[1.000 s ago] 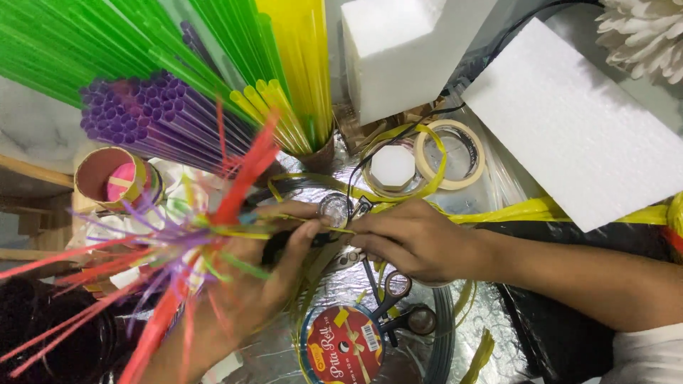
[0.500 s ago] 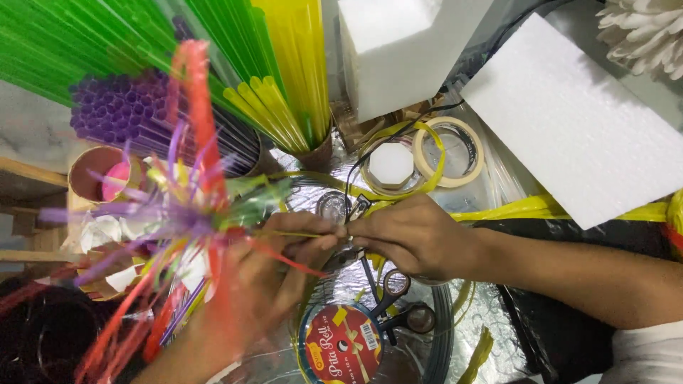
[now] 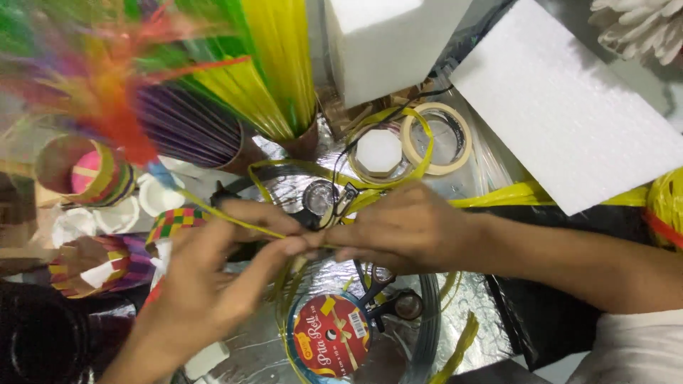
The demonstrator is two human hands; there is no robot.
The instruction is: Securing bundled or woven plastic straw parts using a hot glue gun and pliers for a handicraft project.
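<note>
Hands meet at the middle of the crowded surface (image 3: 491, 334), which is lined with crinkled silver foil. The left hand (image 3: 213, 277) comes in from the lower left, fingers curled and pinched closed on a thin yellow strip (image 3: 235, 222) that runs up and to the left from the fingertips. Above it, a bright spray of orange, red and green strands (image 3: 107, 85) shows only as a blur in the upper left corner; whether that spray joins the strip cannot be told. The right hand (image 3: 405, 227) reaches in from the right, knuckles up, fingers folded down and touching the left hand's fingertips at the same spot; what it grips underneath is hidden.

Just below the two hands lies a round spool with a red label (image 3: 331, 341), wound with yellow ribbon, and a pair of dark scissors (image 3: 388, 295) rests beside it, partly under the right hand. Behind the hands sit a roll of beige tape (image 3: 435, 139) and a white octagonal piece (image 3: 378, 153), looped about by yellow ribbon. Farther back stand cups of yellow sticks (image 3: 274, 64) and purple sticks (image 3: 185, 124). White foam blocks (image 3: 562, 107) lie at the upper right. Woven paper cups (image 3: 82, 167) in many colours stand at the left edge.
</note>
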